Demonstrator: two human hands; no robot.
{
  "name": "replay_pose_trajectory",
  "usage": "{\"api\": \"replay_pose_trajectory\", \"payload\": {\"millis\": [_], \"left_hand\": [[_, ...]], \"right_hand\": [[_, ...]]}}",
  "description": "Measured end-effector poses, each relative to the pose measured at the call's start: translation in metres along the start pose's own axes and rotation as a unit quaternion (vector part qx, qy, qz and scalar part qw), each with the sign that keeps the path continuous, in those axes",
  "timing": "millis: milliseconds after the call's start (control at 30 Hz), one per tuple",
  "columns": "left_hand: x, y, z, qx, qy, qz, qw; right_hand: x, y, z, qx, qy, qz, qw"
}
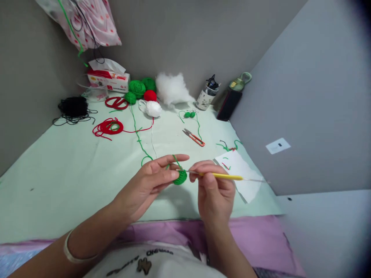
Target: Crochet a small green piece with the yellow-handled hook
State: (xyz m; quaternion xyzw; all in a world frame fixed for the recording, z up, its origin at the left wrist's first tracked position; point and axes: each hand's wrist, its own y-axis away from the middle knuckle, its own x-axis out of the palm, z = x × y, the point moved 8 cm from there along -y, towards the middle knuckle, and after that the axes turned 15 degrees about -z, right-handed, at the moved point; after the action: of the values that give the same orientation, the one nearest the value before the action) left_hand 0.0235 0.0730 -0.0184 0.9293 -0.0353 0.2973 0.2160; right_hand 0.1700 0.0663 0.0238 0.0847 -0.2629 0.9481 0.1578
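Note:
Between thumb and fingers, my left hand (pixel 156 175) pinches a small green crochet piece (pixel 181 177), its index finger stretched out with green yarn over it. My right hand (pixel 216 185) grips a crochet hook (pixel 222 176) by its yellow handle, and the metal tip reaches the top edge of the green piece. From the left hand a strand of green yarn (pixel 139 137) runs back over the table to a small green yarn ball (pixel 130 98). Both hands are above the front part of the table.
Orange-handled thread snips (pixel 193 137) lie behind my hands. White paper (pixel 239 173) with yarn scraps is at right. Farther back are white stuffing (pixel 174 89), a red yarn ball (pixel 150 95), white yarn (pixel 153 109), black yarn (pixel 74 106), red scissors (pixel 116 102) and a tissue pack (pixel 108 79).

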Motion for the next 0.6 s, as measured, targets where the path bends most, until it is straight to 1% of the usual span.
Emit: {"api": "replay_pose_trajectory", "payload": {"millis": [100, 233, 400, 500, 600], "left_hand": [[0.002, 0.003, 0.003, 0.028, -0.053, 0.005, 0.998], [0.003, 0.004, 0.004, 0.048, -0.076, 0.012, 0.996], [-0.006, 0.004, -0.003, 0.082, -0.093, -0.034, 0.992], [-0.009, 0.006, -0.005, 0.1, -0.119, -0.04, 0.987], [-0.011, 0.007, -0.005, 0.111, -0.151, -0.048, 0.981]], "right_hand": [[0.003, 0.004, -0.008, 0.012, 0.021, 0.025, 0.999], [-0.002, 0.002, -0.017, 0.056, 0.002, 0.012, 0.998], [-0.001, -0.003, -0.018, 0.093, -0.04, 0.008, 0.995], [0.001, -0.004, -0.017, 0.097, -0.06, 0.021, 0.993], [0.001, -0.003, -0.015, 0.093, -0.053, 0.04, 0.993]]}}
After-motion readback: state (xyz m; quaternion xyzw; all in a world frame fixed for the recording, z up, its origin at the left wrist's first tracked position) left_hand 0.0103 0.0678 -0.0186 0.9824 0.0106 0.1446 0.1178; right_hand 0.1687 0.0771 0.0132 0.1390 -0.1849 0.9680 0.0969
